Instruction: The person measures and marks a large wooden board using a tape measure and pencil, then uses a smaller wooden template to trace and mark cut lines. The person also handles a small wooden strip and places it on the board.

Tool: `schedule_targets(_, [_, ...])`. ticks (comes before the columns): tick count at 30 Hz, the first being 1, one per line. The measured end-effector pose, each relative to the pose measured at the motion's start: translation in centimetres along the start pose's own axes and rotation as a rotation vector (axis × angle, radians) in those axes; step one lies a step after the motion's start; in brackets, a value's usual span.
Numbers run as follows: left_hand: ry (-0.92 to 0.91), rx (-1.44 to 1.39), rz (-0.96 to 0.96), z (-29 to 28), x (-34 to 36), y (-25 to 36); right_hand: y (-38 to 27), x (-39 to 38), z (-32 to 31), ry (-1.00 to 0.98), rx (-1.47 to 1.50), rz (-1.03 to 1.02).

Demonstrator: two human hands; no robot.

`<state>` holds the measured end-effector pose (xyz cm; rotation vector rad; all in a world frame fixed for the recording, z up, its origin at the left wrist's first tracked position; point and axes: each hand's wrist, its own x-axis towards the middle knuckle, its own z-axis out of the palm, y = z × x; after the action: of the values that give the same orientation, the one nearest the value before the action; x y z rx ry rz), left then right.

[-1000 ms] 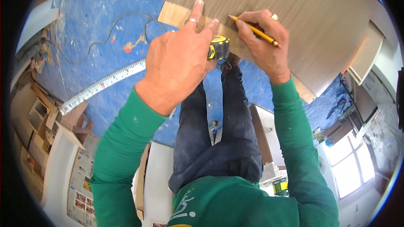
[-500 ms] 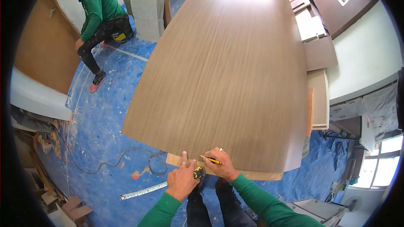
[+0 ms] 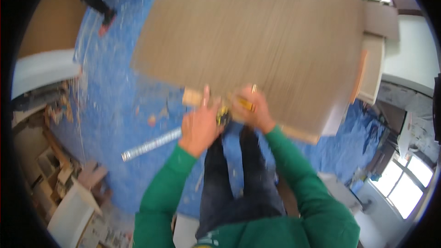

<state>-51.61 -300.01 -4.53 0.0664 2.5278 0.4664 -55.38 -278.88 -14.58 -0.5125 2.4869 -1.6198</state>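
A large wood-grain board [image 3: 250,32] lies in front of me. Under its near edge sticks out a lighter wooden piece [image 3: 191,97]. My left hand [image 3: 198,126] is closed round a yellow and black tape measure [image 3: 223,116], its index finger stretched onto the board's near edge. The pulled-out tape blade [image 3: 154,144] runs off to the left, above the floor. Just to the right, my right hand [image 3: 257,110] grips a yellow pencil [image 3: 246,104] at the same edge. Motion blurs both hands, and the pencil's tip cannot be made out.
Blue sheeting [image 3: 115,64] covers the floor. At the upper left a seated person's leg [image 3: 98,4] shows. Wood offcuts [image 3: 89,174] are piled at the lower left. Panels [image 3: 373,64] stand along the board's right side, and a window [image 3: 404,186] is at the lower right.
The view has tilted down, so the board and the seated person sit higher and more of my body shows. Both hands keep their holds near the board's edge; the right one appears slightly farther right.
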Motion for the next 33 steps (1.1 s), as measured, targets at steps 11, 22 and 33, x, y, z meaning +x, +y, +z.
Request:
schedule_targets(11, [0.053,-0.012,-0.03,1.2,0.0,-0.3,-2.6,2.1,-1.9,-0.217,-0.382,-0.244])
schedule_targets(22, [0.052,-0.036,-0.037,1.1,0.3,0.4,-1.3,2.3,-2.4,-0.147,-0.203,-0.157])
schedule_targets(33, [0.068,-0.004,0.001,1.5,0.2,-0.9,-9.2,-1.2,-7.7,-0.732,-0.661,0.175])
